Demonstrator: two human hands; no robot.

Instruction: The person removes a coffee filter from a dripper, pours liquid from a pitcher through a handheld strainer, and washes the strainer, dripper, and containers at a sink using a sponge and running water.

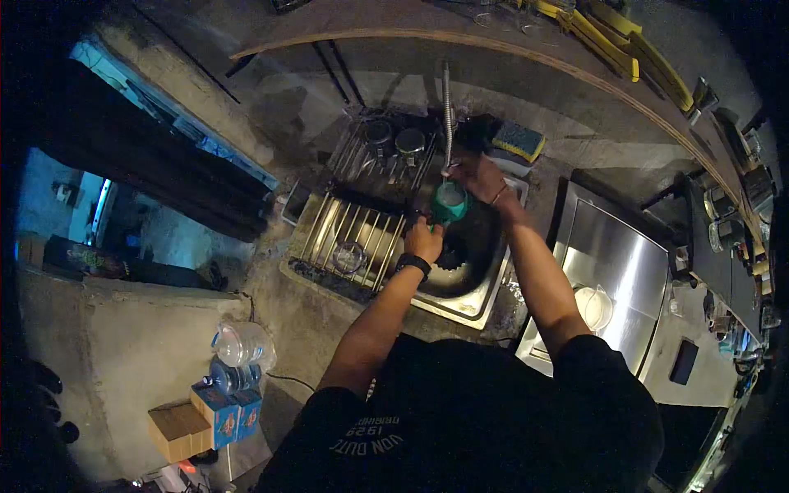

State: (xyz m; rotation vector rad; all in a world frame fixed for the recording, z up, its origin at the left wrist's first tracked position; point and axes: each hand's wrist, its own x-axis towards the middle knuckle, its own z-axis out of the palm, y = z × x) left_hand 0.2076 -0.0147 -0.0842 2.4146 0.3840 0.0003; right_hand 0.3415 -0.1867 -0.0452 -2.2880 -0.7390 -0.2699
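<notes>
Over the sink (468, 308), my left hand (424, 240), with a black band on its wrist, grips a green cup (444, 210) from the near side. The cup's pale greyish inside faces up, below the end of a flexible metal faucet hose (448, 99). My right hand (481, 178) is on the far right side of the cup, close to the hose end. Its fingers are dark and blurred, so I cannot tell whether they touch the hose or the cup.
Left of the sink, a metal drying rack (325, 234) holds a clear glass (349, 257) and dark mugs (408, 141). Behind the sink lies a sponge (519, 141). A steel panel (625, 246) on the right bears a pale pot (592, 307). A wooden shelf (460, 37) overhangs the back.
</notes>
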